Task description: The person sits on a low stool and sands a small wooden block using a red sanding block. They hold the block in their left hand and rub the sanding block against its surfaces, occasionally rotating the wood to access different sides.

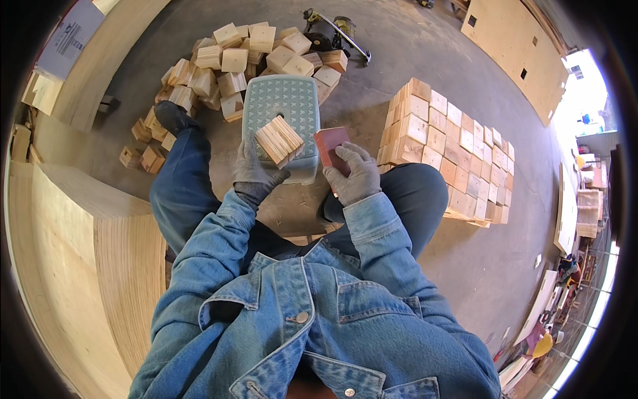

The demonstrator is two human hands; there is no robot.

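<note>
A striped, layered wooden block [279,141] is tilted over the top of a pale green plastic stool [282,93] between my knees. My left hand [256,171], in a grey glove, is at the block's near left corner, fingers along its left side and thumb below it; the contact is partly hidden. In my gloved right hand [355,174] is a flat, reddish-brown sanding block [330,147], gripped between thumb and fingers. It is just right of the stool, apart from the wooden block.
Loose wooden blocks [234,60] are heaped beyond the stool, near a power tool [332,33]. Stacked blocks [452,143] stand right of my knee. A large wooden panel structure [126,266] rises at my left. Panels [515,56] lie at the far right.
</note>
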